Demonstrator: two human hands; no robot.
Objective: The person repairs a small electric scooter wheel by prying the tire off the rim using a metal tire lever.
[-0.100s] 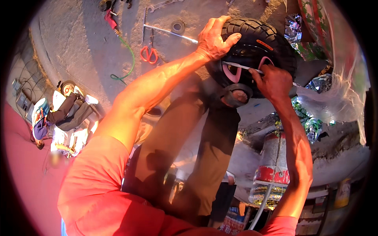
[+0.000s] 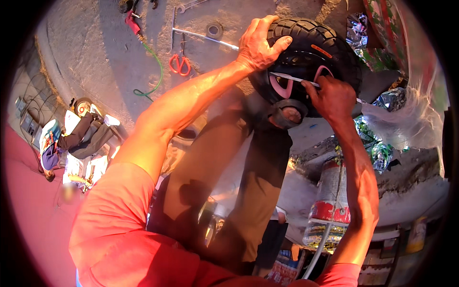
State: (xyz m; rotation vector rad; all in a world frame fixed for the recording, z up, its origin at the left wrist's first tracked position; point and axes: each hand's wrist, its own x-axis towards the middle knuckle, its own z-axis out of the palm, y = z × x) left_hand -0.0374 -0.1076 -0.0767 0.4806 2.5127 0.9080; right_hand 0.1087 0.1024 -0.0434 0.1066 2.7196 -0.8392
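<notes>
A black wheel with a chunky-treaded tyre (image 2: 299, 33) stands tilted at the upper right; pink parts (image 2: 281, 87) show in its dark centre. My left hand (image 2: 260, 45) grips the tyre's left side, its fingers over the tread and its thumb stretched across the sidewall. A long thin metal bar, like a tyre lever (image 2: 291, 78), lies across the wheel's middle. My right hand (image 2: 332, 97) is closed around it, with the left tip by the tyre's inner edge and the other end showing past the wrist. My foot in a dark shoe (image 2: 287, 115) is against the wheel's lower side.
Left of the wheel lie a T-shaped metal wrench (image 2: 205, 38), red-handled scissors (image 2: 180, 65), a black ring (image 2: 214, 30), an open-end spanner (image 2: 192, 5) and a red air tool (image 2: 132, 22) with a green hose. Clear plastic sheeting (image 2: 416, 117) hangs at right. Another person (image 2: 79, 138) is at far left.
The whole view has shifted slightly, with the wheel and floor tools a little higher. Both hands keep their holds on the tyre and lever.
</notes>
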